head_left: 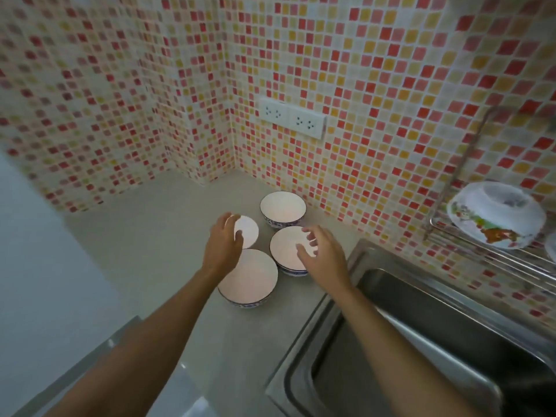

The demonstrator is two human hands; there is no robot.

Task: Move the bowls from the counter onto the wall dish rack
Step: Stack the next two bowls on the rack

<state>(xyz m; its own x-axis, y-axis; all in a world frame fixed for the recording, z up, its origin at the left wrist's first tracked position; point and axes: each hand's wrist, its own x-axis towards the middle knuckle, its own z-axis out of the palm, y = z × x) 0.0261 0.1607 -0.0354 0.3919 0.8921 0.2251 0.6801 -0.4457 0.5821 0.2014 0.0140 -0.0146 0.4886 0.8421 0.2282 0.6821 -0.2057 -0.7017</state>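
Note:
Several white bowls with blue rims stand close together on the grey counter. The far bowl sits nearest the tiled wall. A small bowl lies partly under my left hand, whose fingers are spread over its left rim. My right hand hovers open over the right bowl. The near bowl stands just below my left wrist. The wall dish rack hangs at the right above the sink and holds an upturned patterned bowl.
A steel sink fills the lower right, its rim right beside the bowls. A double wall socket sits above the bowls. The mosaic-tiled walls meet in a corner behind the counter.

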